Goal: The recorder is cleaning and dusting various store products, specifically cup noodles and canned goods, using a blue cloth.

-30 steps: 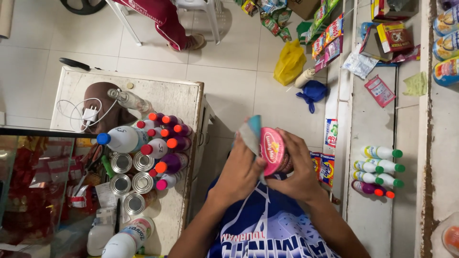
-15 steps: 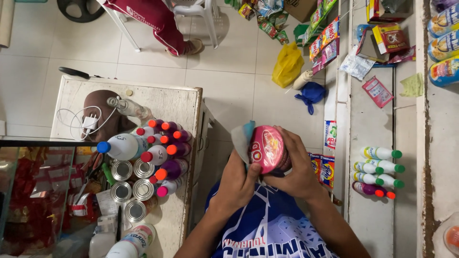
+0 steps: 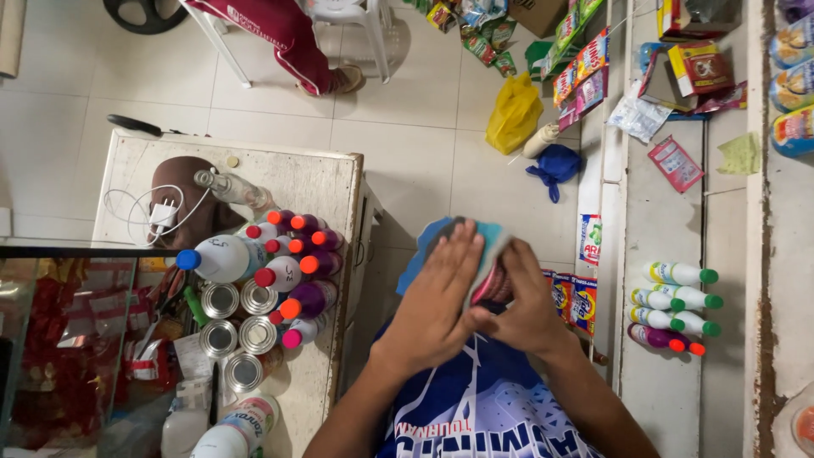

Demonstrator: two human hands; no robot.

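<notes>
My right hand (image 3: 527, 307) holds a small round pink container (image 3: 490, 285) from below and behind. My left hand (image 3: 437, 298) lies flat over it with a blue cloth (image 3: 487, 240) pressed between palm and container, so most of the container is hidden. Both hands are raised in front of my chest, above my blue printed shirt (image 3: 483, 407). A white-topped counter (image 3: 326, 182) stands to the left of the hands.
On the counter stand several bottles with red, orange and pink caps (image 3: 297, 254), several tin cans (image 3: 233, 326) and a white charger with cable (image 3: 161, 216). Shelves on the right hold green-capped bottles (image 3: 678, 297) and packets. A yellow bag (image 3: 513, 114) and a seated person's leg (image 3: 292, 42) are on the tiled floor.
My left hand has slid over the front of the pink container with the blue cloth, covering its face, which showed clearly before. The hands sit slightly lower in view.
</notes>
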